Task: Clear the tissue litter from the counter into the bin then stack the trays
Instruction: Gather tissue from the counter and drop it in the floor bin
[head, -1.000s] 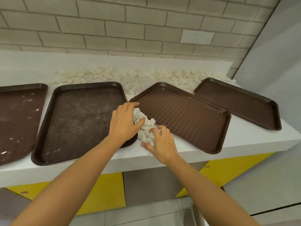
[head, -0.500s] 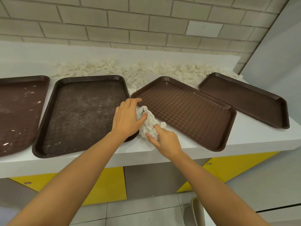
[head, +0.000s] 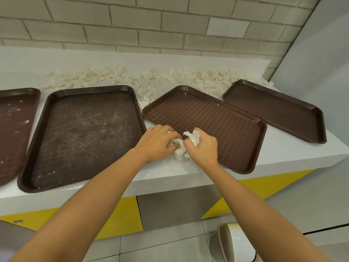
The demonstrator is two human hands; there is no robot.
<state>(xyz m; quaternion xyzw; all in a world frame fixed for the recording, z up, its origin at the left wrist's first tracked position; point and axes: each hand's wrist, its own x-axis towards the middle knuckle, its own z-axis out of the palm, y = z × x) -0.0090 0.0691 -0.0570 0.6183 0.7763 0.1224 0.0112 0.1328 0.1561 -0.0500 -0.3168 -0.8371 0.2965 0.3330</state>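
Observation:
Both hands close around a wad of white tissue (head: 180,149) at the counter's front, in the gap between two brown trays. My left hand (head: 157,143) cups its left side. My right hand (head: 203,148) grips its right side, and a tuft pokes up above the fingers. A dusty brown tray (head: 85,133) lies left of the hands, a checkered brown tray (head: 217,121) right of them. A third tray (head: 273,108) sits far right and a fourth (head: 13,129) at the left edge. Loose tissue litter (head: 151,80) runs along the back of the white counter (head: 283,157).
A brick wall stands behind the counter, and a grey wall closes the right side. A white bin (head: 234,242) stands on the tiled floor below my right forearm. Yellow panels (head: 120,220) front the cabinet under the counter.
My hands have gathered the tissue pile into a tighter wad and my right hand has closed over its right side. The view has tilted down, showing more of the bin.

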